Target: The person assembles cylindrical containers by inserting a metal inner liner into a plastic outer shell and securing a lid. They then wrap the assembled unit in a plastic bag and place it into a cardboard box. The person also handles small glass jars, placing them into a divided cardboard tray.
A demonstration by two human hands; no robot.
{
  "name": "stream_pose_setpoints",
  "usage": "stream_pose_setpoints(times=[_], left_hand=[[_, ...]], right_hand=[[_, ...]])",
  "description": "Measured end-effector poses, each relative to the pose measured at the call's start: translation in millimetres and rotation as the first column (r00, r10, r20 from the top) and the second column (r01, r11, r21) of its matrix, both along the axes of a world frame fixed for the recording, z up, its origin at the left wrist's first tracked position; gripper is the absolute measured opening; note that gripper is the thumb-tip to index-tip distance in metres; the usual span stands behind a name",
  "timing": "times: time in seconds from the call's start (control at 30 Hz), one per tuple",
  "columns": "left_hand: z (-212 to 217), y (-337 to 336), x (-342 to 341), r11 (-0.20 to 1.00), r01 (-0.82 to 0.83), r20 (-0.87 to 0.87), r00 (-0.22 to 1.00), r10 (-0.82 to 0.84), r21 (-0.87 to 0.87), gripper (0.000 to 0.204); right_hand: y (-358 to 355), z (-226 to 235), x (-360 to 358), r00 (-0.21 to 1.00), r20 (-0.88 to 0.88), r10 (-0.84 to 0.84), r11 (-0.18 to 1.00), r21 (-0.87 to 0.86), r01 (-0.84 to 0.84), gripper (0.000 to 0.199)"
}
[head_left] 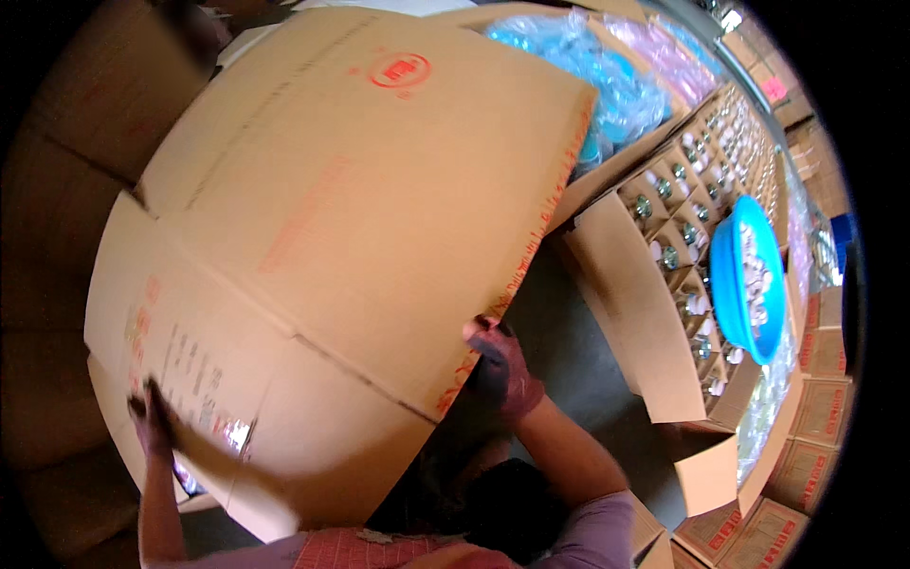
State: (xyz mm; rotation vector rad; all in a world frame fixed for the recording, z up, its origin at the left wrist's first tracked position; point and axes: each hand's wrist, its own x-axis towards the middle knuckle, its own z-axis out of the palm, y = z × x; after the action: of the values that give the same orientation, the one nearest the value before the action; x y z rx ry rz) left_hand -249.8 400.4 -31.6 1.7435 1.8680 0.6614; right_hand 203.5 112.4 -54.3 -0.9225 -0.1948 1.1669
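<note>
A large brown cardboard box (379, 180), flattened or partly folded, fills the middle of the view, with red print on its panels and a crease across it. My right hand (505, 368), in a dark reddish glove, is closed on its right edge, thumb on the near face. Lower down on the left, my left hand (152, 422) holds the box against a printed flap. Some of its fingers are hard to make out in shadow. A shadow falls across the lower panel.
At right, an open carton (626, 284) has dividers with glass jars between them. A blue basin (730, 284) holding small pale pieces rests on top. Blue items in clear plastic (616, 90) lie behind. Sealed cartons (810, 465) are stacked at lower right; dark cardboard (66, 237) stands left.
</note>
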Motion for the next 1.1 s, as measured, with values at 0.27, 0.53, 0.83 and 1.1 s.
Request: stream_pose_setpoints(times=[0.27,0.53,0.83,1.1], left_hand=[[-41.8,-34.3,-10.7,0.966,-0.257,0.210,0.943,0.259,-0.035,0.088],[16.7,-52.9,68.5,0.862,-0.410,0.294,0.820,0.492,-0.299,0.074],[124.2,-114.4,23.9,0.656,-0.027,0.587,0.419,0.692,-0.754,0.050],[178.7,-64.7,116.8,0.739,0.068,0.732,0.220,0.644,-0.671,0.052]], right_hand=[[29.1,11.2,31.2,0.452,0.886,-0.102,0.994,0.076,0.076,0.022],[40.2,15.3,25.8,0.996,0.070,-0.050,0.903,-0.423,0.075,0.024],[73.3,193.3,93.4,0.939,-0.324,0.116,0.982,0.181,-0.059,0.019],[77.2,277.9,190.9,0.636,0.764,-0.110,0.993,0.060,0.100,0.008]])
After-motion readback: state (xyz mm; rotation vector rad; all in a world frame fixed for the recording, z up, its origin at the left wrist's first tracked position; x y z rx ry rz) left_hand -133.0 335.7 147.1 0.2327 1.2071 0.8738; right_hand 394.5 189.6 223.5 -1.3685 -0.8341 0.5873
